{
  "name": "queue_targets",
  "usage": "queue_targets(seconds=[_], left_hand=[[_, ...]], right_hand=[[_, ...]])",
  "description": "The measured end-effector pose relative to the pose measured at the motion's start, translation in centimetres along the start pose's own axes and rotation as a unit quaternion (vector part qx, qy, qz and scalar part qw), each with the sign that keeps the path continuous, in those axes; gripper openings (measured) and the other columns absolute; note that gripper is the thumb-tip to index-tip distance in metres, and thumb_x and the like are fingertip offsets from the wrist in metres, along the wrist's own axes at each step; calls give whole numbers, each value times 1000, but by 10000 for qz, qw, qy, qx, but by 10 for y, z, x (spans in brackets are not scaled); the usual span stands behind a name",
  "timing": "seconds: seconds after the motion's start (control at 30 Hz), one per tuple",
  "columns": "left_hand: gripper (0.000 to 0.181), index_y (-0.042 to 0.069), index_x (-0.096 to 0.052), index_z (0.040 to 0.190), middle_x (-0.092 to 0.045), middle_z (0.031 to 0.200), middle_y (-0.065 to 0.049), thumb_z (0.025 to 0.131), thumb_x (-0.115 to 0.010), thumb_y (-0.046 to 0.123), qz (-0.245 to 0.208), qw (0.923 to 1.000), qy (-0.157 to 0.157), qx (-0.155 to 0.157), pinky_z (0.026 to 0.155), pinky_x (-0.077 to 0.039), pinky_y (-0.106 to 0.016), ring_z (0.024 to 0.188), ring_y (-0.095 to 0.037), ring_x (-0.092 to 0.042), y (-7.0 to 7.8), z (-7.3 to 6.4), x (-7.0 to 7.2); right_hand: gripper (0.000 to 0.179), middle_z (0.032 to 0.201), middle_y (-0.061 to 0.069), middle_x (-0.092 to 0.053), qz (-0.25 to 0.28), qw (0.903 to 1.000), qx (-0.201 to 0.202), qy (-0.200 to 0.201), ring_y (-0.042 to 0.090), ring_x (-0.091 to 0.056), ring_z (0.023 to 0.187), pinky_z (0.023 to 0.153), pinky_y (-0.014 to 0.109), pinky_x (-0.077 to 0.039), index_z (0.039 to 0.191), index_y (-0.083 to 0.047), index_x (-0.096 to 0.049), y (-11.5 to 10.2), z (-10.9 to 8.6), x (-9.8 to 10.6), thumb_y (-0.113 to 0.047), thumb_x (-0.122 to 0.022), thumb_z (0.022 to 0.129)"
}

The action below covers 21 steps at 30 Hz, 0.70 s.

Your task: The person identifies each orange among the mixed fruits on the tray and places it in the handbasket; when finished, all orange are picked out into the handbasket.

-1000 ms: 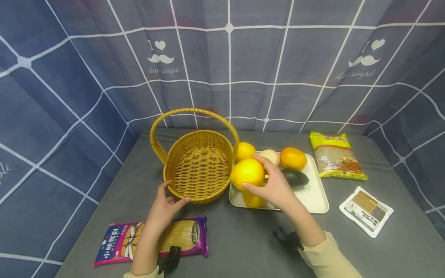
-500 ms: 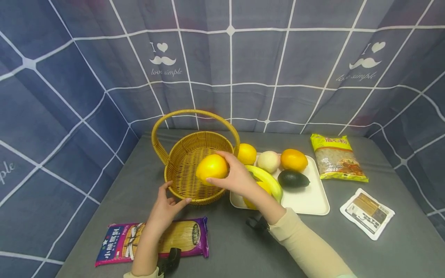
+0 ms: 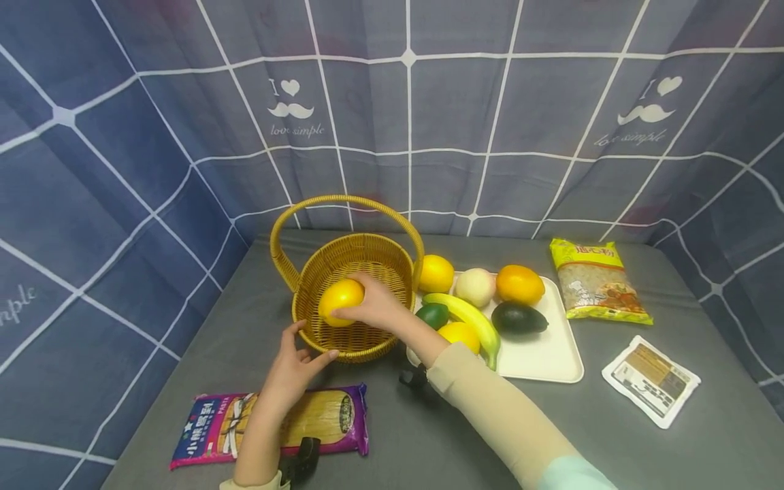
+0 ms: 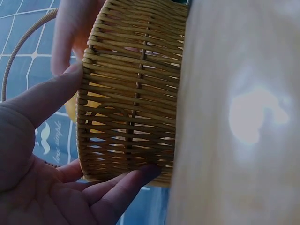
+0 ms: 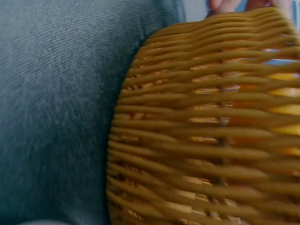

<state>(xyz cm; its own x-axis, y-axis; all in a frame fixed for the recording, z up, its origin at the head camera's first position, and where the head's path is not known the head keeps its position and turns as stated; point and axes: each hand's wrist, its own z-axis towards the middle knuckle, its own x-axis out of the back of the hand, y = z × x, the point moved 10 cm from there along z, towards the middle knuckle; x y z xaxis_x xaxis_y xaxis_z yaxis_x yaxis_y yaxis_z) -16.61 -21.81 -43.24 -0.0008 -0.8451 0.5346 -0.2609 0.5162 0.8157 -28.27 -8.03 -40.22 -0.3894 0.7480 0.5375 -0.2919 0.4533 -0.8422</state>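
Observation:
In the head view, a round yellow-orange fruit (image 3: 338, 303) is inside the wicker basket (image 3: 386, 258), low between its walls. My right hand (image 3: 378, 304) reaches over the basket's right rim and holds the fruit between thumb and fingers. My left hand (image 3: 292, 367) grips the front left of the basket, with thumb and forefinger spread at the rim. From the left wrist, the thumb presses the rim and other fingers lie along the woven side (image 4: 131, 93). In the right wrist view the basket wall (image 5: 187, 140) hides most of the right hand, and yellow shows through the weave.
A white tray (image 3: 551, 354) beside the basket bears a banana (image 3: 468, 316), a dark avocado (image 3: 519, 318), a pale peach (image 3: 474, 287) and other fruit. Pasta (image 3: 318, 415) lies under the left forearm. A yellow food bag (image 3: 600, 282) and a white packet (image 3: 651, 381) lie right.
My right hand has carried the yellow-orange fruit left from above the tray and down into the basket. The left hand has stayed at the basket's rim.

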Motion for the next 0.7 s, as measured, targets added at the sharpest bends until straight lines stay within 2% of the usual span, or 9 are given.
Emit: queue_targets(seconds=[0.33,0.53,0.7], left_hand=[[94,13,-12,149,-37,141,-35,85,-71,48,-72,10000,-19,-4,96,-41,-58,126,-46,-44,-1,-1,-1],[90,13,-11,149,-34,142,-36,88,-71,40,-93,9999,-41,11,96,-41,-59,127,-47,-43,-2,0,-2],[90,12,-11,149,-32,143,-35,88,-70,41,-36,10000,-21,-6,96,-41,-59,127,-48,-42,-1,1,-1]], right_hand=[[89,135,10,-53,-281,9983,-212,-456,23,-58,109,86,36,-50,145,-8,-41,7,13,-26,-48,-79,74],[88,132,9,-55,-561,9966,-83,-595,22,-59,106,82,32,-51,144,-7,-43,7,15,-34,-46,-79,74],[88,133,9,-54,-767,9951,47,-619,22,-58,108,83,32,-51,143,-6,-43,5,15,-36,-47,-79,74]])
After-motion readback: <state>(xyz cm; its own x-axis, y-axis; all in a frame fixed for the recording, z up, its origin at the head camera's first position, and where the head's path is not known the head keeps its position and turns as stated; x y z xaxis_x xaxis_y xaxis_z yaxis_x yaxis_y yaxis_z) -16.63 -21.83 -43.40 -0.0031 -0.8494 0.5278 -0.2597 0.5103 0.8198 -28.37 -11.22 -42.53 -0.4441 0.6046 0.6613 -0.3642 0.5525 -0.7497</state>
